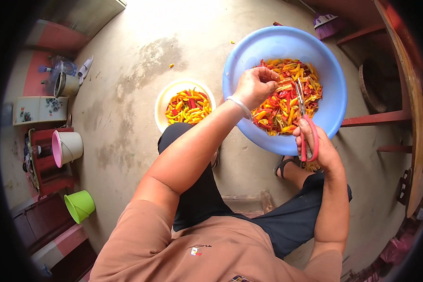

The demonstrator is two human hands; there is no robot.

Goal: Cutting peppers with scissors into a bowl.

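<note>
A large blue basin [331, 101] holds a heap of cut red, orange and yellow chili peppers [286, 103]. Above its left part is my left hand [256, 87], with thumb and fingers pinched together; an orange pepper strip lies by the fingertips, but I cannot tell whether it is gripped. My right hand [322, 145], at the basin's near right rim, is wrapped round the pink-red handles of a pair of scissors [308, 143]. The metal blades point away from me over the cut peppers and look slightly parted. Left of the basin, a smaller pale bowl [160, 105] holds whole yellow and red peppers [190, 107].
A wooden table [416, 117] with red legs stands at the right. A purple broom [325, 24] leans behind the basin. Along the left are a white-and-pink bucket [70, 146], a green bucket [80, 206] and a red stool [49, 164]. Stray pepper bits [171, 65] dot the concrete floor.
</note>
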